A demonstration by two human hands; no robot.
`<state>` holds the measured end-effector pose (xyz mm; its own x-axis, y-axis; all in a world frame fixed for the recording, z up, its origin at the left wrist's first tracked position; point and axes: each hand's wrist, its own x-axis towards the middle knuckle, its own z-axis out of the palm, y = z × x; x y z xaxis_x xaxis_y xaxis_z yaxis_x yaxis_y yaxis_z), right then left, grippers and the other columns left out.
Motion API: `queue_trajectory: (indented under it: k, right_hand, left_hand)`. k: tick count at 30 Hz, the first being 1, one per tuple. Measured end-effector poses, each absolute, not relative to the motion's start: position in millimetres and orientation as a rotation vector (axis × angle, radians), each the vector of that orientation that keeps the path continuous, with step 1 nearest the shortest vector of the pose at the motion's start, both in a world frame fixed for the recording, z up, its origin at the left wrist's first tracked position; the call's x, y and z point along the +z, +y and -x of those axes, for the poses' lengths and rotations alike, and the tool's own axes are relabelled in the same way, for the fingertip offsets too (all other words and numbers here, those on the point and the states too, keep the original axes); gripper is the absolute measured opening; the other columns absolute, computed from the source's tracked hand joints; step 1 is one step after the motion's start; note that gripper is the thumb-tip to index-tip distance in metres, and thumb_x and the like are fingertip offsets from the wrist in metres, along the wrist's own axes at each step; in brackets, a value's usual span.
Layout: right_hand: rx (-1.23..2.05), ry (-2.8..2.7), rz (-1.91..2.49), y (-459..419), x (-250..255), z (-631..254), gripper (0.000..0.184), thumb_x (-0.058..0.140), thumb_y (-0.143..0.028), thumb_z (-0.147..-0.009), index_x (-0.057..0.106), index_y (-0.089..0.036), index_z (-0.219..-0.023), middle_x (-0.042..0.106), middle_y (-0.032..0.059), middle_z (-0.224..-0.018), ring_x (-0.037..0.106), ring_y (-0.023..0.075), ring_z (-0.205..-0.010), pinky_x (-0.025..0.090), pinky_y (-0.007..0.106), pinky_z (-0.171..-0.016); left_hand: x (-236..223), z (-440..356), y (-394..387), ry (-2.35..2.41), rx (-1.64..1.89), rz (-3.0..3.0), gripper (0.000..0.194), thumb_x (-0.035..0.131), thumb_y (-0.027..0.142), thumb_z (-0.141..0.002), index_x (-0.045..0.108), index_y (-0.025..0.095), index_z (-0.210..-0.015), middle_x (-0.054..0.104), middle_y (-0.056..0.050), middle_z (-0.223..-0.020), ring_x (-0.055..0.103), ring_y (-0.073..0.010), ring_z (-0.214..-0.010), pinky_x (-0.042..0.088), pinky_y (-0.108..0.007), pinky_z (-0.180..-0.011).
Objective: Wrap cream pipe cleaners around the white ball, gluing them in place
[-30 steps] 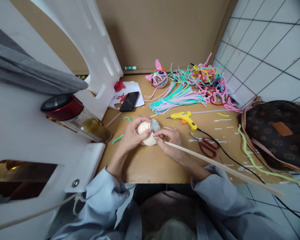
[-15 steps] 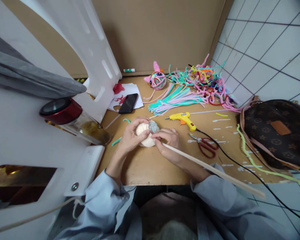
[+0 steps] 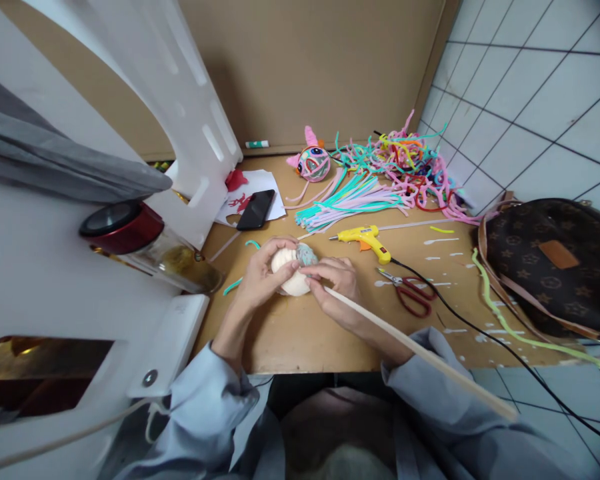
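Observation:
Near the front of the table, my left hand [image 3: 261,273] is closed around a ball [image 3: 296,283] covered mostly in cream pipe cleaner, with a grey-green patch at its upper right. Pinched in the fingers of my right hand [image 3: 337,287] is a long cream pipe cleaner [image 3: 405,339]. It runs from the ball's right side, past my wrist and over my right sleeve. The right fingertips touch the ball. Fingers hide part of the ball's surface.
A yellow glue gun [image 3: 363,238] and red-handled scissors [image 3: 413,292] lie right of my hands. Behind are pipe cleaners [image 3: 353,201], a pink decorated ball [image 3: 314,163] and a phone [image 3: 256,210]. A glass bottle [image 3: 173,257] stands left; a brown bag [image 3: 555,267] sits right.
The cream pipe cleaner's free end has swung slightly down and left. Both hands keep nearly the same place on the ball.

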<state>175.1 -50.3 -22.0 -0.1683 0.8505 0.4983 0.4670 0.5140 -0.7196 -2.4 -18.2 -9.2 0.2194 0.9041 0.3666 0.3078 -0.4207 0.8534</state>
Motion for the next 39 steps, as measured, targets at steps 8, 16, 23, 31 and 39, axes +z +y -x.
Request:
queue_trajectory:
  k: [8, 16, 23, 31, 39]
  right_hand:
    - [0.508, -1.811, 1.089, -51.6, -20.8, -175.2, 0.02, 0.065, -0.012, -0.079, 0.078, -0.025, -0.087, 0.075, 0.0004, -0.081, 0.065, 0.0162, -0.078, 0.038, 0.032, -0.077]
    - [0.517, -1.821, 1.105, -51.4, -22.8, -174.1, 0.02, 0.065, -0.013, -0.08, 0.078, -0.026, -0.088, 0.075, 0.0006, -0.085, 0.065, 0.0159, -0.08, 0.037, 0.033, -0.079]
    - [0.485, -1.82, 1.042, -51.0, -24.2, -174.8, 0.018, 0.065, -0.012, -0.081, 0.078, -0.024, -0.086, 0.075, 0.0, -0.082, 0.066, 0.0154, -0.079, 0.036, 0.033, -0.079]
    - [0.484, -1.817, 1.052, -50.9, -24.6, -174.8, 0.018, 0.066, -0.013, -0.082, 0.078, -0.026, -0.086, 0.075, -0.0008, -0.082, 0.065, 0.0147, -0.077, 0.037, 0.033, -0.078]
    - [0.508, -1.822, 1.069, -50.7, -24.7, -174.6, 0.019, 0.065, -0.014, -0.082, 0.078, -0.026, -0.088, 0.075, 0.0003, -0.083, 0.065, 0.0154, -0.079, 0.037, 0.033, -0.078]
  left_hand:
    - [-10.0, 3.2, -18.6, 1.048, 1.241, -1.863, 0.035, 0.048, 0.052, -0.096, 0.066, 0.021, -0.096, 0.069, -0.01, -0.11, 0.064, -0.0248, -0.106, 0.049, -0.039, -0.097]
    - [-11.4, 4.4, -17.8, 1.087, 1.216, -1.852, 0.026, 0.057, 0.045, -0.094, 0.065, 0.021, -0.098, 0.069, -0.009, -0.112, 0.064, -0.0232, -0.107, 0.049, -0.036, -0.097]
    - [-9.7, 2.1, -18.0, 1.091, 1.255, -1.844, 0.028, 0.061, 0.047, -0.09, 0.066, 0.019, -0.092, 0.07, -0.009, -0.107, 0.065, -0.0227, -0.103, 0.05, -0.035, -0.095]
    - [-10.7, 2.6, -17.4, 1.075, 1.271, -1.834, 0.027, 0.062, 0.046, -0.09, 0.067, 0.019, -0.092, 0.069, -0.009, -0.107, 0.065, -0.022, -0.103, 0.049, -0.034, -0.095]
    - [-9.5, -0.8, -17.5, 1.107, 1.296, -1.761, 0.025, 0.066, 0.044, -0.086, 0.066, 0.019, -0.088, 0.071, -0.008, -0.103, 0.066, -0.0209, -0.099, 0.05, -0.033, -0.093]
